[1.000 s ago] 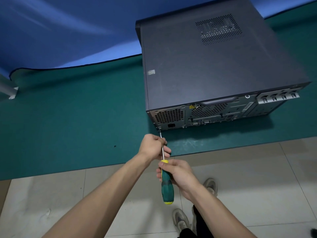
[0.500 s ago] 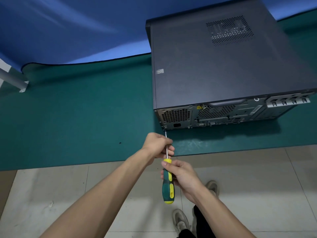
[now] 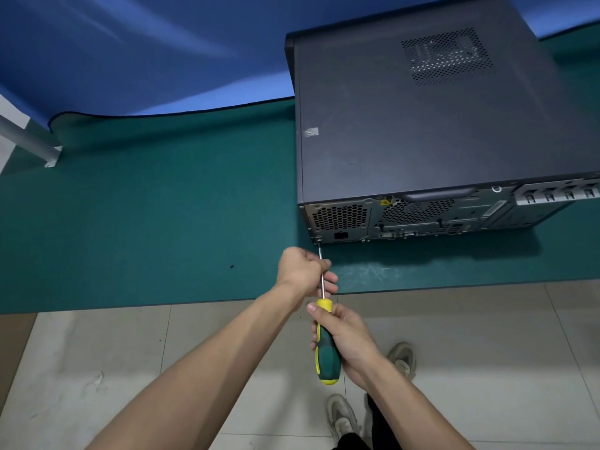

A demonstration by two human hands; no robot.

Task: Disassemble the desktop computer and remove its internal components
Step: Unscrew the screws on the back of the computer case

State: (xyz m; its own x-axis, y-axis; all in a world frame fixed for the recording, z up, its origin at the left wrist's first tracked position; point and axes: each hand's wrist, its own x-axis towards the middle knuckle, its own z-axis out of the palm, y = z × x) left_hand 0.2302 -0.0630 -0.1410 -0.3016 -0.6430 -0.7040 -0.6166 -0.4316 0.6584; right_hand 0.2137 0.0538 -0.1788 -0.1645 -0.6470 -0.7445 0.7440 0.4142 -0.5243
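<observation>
Right hand (image 3: 349, 339) is wrapped around the green-and-yellow handle of the screwdriver (image 3: 326, 349); left hand (image 3: 303, 271) is curled around its metal shaft. Tip is seated at the lower-left corner screw (image 3: 318, 237) of the desktop computer's rear panel. Desktop computer (image 3: 431, 125) is laid on its side on the green mat (image 3: 146, 216).

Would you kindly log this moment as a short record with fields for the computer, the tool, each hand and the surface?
computer: dark desktop case lying on its side, rear panel toward the person, cover on
tool: green and yellow screwdriver, tip at the rear panel's lower left corner
left hand: fingers curled round the metal shaft
right hand: grips the handle
surface: green mat, blue cloth behind it
</observation>
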